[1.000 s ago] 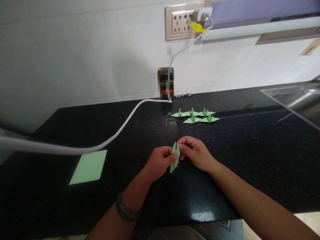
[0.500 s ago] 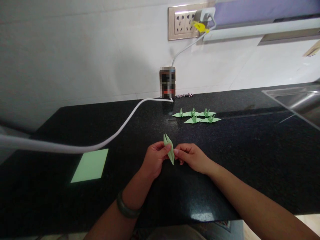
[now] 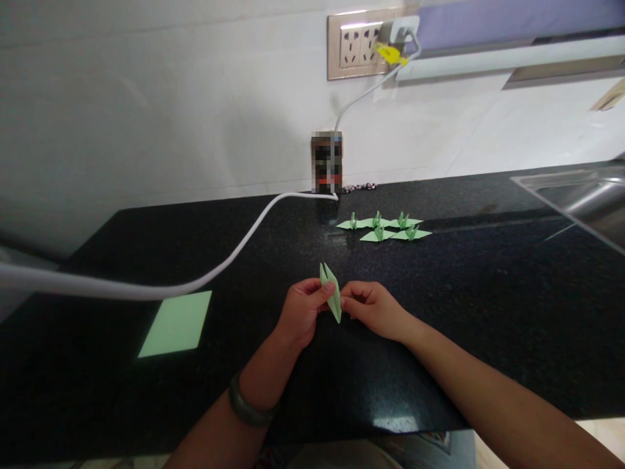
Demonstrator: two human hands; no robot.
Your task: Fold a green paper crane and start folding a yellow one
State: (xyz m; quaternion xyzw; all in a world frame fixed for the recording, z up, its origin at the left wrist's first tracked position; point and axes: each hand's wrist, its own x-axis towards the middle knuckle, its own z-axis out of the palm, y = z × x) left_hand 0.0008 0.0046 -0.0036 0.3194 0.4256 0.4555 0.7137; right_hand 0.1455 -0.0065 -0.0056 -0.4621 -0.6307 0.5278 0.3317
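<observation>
A narrow, folded piece of light green paper (image 3: 331, 290) stands tilted between my two hands just above the black countertop (image 3: 488, 293). My left hand (image 3: 303, 311) pinches its left side with thumb and fingers closed. My right hand (image 3: 374, 309) pinches its right side, fingers curled. Its two pointed tips stick up above my fingers. A dark bangle sits on my left wrist.
Several finished green paper cranes (image 3: 384, 228) lie in a cluster further back. A flat green paper square (image 3: 176, 324) rests at the left. A white cable (image 3: 209, 273) runs across the counter to a wall socket (image 3: 359, 45). A steel sink (image 3: 581, 198) is at the right.
The folded paper was turned from leaning right to leaning left, with its tips now pointing up. Both hands shifted slightly and kept their pinch. Little has moved in the last half second.
</observation>
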